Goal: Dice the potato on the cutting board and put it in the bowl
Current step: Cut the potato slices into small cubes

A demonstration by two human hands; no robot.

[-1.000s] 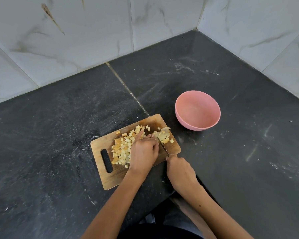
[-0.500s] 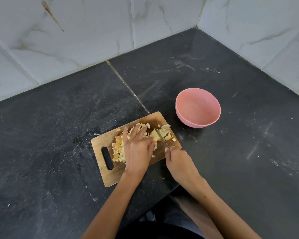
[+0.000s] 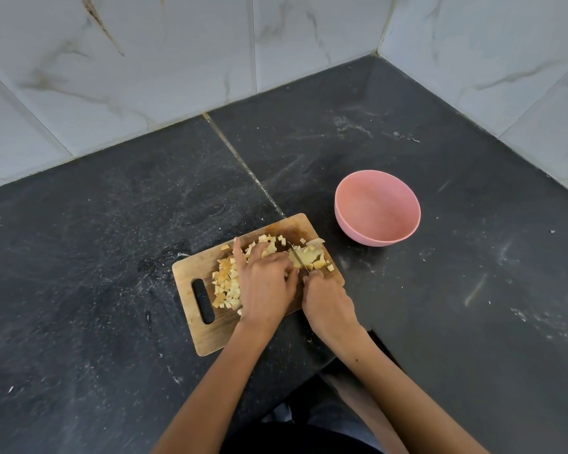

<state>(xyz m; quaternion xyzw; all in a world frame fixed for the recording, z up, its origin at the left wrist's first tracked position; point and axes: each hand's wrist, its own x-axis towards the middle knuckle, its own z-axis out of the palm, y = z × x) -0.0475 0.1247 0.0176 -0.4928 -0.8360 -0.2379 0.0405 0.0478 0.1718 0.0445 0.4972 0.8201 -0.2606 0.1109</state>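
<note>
Wooden cutting board (image 3: 210, 335) sits centre frame, slightly left, on the dark tabletop (image 3: 95, 257), slot handle toward lower left. Diced potato (image 3: 225, 283) piled across the board's middle and left; a bigger uncut potato chunk (image 3: 309, 255) lies near the board's upper right corner, a few loose cubes just beside it.

Your left hand (image 3: 266, 286) lies over the dice pile, fingers mostly straight and spread, index finger pointing to the upper part of the frame, palm down on the cubes. Grip there is loose and flat, pressing rather than clasping anything.

Your right hand (image 3: 328, 303) is at the board's right edge, fingers curled tight round the knife (image 3: 297, 257) handle; the handle itself is hidden in the fist. Thin blade runs from the fist toward upper left and meets the uncut chunk, between your two hands.

Pink bowl (image 3: 351, 224) stands on the tabletop to the upper right of the board, near it but apart, upright, no potato seen inside.

White marble-look wall tiles (image 3: 177, 60) across the top of the frame, meeting in a corner at upper right.
</note>
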